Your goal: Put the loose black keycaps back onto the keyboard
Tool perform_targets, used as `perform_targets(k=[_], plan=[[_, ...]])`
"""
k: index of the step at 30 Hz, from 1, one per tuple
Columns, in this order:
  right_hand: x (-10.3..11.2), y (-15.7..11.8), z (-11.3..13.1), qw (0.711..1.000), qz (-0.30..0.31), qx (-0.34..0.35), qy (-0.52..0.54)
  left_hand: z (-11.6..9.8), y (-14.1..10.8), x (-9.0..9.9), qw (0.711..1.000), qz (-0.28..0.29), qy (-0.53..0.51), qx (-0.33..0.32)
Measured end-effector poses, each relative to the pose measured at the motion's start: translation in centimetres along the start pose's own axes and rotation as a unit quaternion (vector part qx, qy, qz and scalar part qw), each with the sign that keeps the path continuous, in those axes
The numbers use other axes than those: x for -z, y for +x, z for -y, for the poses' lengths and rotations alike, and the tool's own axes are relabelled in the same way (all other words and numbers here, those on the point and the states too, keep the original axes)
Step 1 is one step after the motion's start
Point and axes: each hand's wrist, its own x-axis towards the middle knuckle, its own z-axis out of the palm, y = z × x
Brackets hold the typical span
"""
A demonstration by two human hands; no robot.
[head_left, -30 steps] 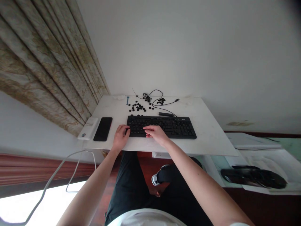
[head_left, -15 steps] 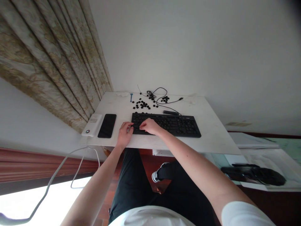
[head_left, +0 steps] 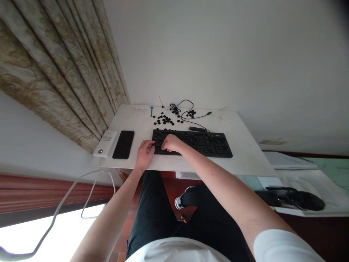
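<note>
A black keyboard [head_left: 201, 142] lies flat near the front of the white desk, with its lower left keys partly covered by my right hand [head_left: 173, 142]. That hand is closed, fingertips pinched together and pointing down at the keys; whatever lies between them is hidden. At the keyboard's left end rests my left hand [head_left: 145, 154], thumb and forefinger apart, tips touching the edge. Several loose black keycaps [head_left: 165, 119] are scattered behind the keyboard, with a smaller cluster of keycaps [head_left: 191, 114] farther right.
A blue tool [head_left: 152, 111] lies at the back left. A black cable [head_left: 188, 100] with a USB plug [head_left: 209, 113] loops along the wall. Left of my hands are a phone [head_left: 123, 145] and a white box [head_left: 106, 143]. A dark strip [head_left: 198, 129] sits behind the keyboard.
My right hand has turned slightly, its knuckles now higher over the same keys, the fingertips pointing more downward. The left hand keeps its place. The whole view has shifted a little.
</note>
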Motion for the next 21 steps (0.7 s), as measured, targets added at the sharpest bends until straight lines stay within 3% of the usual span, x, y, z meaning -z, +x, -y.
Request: perform_targets(k=[7,12,21], plan=[[0.4,1.5,0.5,0.999,0.009,-0.051,0.003,0.1,0.1,0.0,1.0,-0.001,0.004,0.007],[0.9,1.4,0.7,0.998,0.037,-0.034,-0.044,0.1,0.1,-0.1,1.0,0.001,-0.003,-0.001],[1.4,-0.2,2.0,0.976,0.07,-0.031,-0.203,0.2,0.0,-0.4,1.0,-0.004,0.004,-0.026]])
